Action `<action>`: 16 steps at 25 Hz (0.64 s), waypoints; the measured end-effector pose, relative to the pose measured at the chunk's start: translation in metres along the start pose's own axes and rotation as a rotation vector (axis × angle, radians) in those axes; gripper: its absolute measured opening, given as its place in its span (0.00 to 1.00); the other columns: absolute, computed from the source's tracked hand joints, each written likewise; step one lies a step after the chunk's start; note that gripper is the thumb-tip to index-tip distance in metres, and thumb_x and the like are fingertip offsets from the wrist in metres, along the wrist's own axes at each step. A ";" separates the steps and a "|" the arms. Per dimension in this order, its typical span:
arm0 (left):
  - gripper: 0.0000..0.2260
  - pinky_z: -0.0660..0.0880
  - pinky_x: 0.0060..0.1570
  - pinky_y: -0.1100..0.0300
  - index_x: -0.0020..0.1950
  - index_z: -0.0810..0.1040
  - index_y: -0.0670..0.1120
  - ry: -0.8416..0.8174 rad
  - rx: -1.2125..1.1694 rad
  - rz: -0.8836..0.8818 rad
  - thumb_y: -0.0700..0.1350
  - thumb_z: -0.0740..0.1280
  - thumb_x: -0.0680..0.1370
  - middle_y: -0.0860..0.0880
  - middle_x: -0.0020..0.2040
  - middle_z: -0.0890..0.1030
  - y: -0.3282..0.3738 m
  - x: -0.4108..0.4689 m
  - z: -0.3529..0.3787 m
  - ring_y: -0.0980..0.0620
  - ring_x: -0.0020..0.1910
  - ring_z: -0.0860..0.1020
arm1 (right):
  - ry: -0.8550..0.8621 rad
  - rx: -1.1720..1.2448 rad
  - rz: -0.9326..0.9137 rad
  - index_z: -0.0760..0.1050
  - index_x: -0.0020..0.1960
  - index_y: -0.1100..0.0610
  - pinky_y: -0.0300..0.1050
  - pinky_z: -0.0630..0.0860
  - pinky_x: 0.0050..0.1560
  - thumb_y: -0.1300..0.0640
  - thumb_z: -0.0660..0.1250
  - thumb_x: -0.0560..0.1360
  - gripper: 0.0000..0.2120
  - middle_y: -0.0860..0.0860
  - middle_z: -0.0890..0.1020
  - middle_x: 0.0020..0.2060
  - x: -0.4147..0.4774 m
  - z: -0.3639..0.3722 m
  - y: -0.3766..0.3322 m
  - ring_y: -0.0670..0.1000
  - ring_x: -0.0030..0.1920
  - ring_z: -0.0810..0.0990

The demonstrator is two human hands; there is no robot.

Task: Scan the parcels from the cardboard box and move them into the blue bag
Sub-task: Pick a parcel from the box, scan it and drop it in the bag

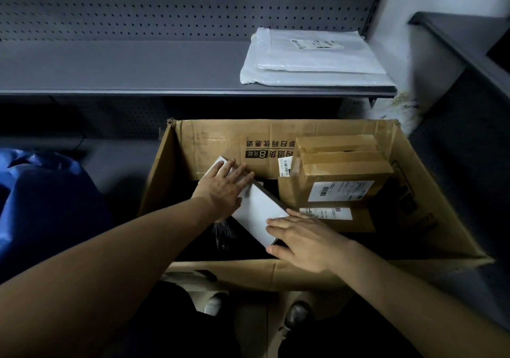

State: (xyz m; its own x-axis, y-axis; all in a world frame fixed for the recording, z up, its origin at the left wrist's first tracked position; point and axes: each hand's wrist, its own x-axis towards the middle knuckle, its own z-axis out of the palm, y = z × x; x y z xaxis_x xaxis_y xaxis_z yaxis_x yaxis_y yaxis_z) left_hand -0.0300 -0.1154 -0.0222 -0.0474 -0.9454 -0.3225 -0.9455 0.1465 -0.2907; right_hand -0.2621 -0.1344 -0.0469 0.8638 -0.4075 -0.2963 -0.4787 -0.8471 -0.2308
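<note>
Both hands down inside the box (220, 272), on a flat white parcel (256, 211) lying tilted over dark contents. Left hand (223, 189) is spread flat over its far end, fingers straight. Right hand (300, 242) lies flat at the near corner, fingers extended. Neither has closed round it; thumbs unclear.

Step, as judged: pick-up, not yet lifted. Brown parcels (339, 181) are stacked at the box's right. Bag (41, 197) sits left of the box, well apart.

Next: grip the edges, lift clear, find the label. No scanner in view.
</note>
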 end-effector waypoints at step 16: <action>0.34 0.37 0.78 0.45 0.81 0.39 0.52 0.008 0.000 -0.044 0.61 0.53 0.83 0.47 0.82 0.39 -0.009 -0.033 0.025 0.43 0.79 0.35 | -0.321 0.609 0.532 0.29 0.79 0.48 0.56 0.55 0.78 0.23 0.75 0.52 0.76 0.50 0.41 0.81 0.085 -0.005 0.043 0.54 0.81 0.46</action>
State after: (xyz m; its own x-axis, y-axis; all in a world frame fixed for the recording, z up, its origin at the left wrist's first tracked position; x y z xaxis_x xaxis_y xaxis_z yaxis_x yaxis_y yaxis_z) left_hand -0.0121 -0.0783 -0.0314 -0.0081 -0.9533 -0.3018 -0.9468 0.1044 -0.3044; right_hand -0.2087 -0.2069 -0.0769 0.4595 -0.5039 -0.7313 -0.8861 -0.2040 -0.4162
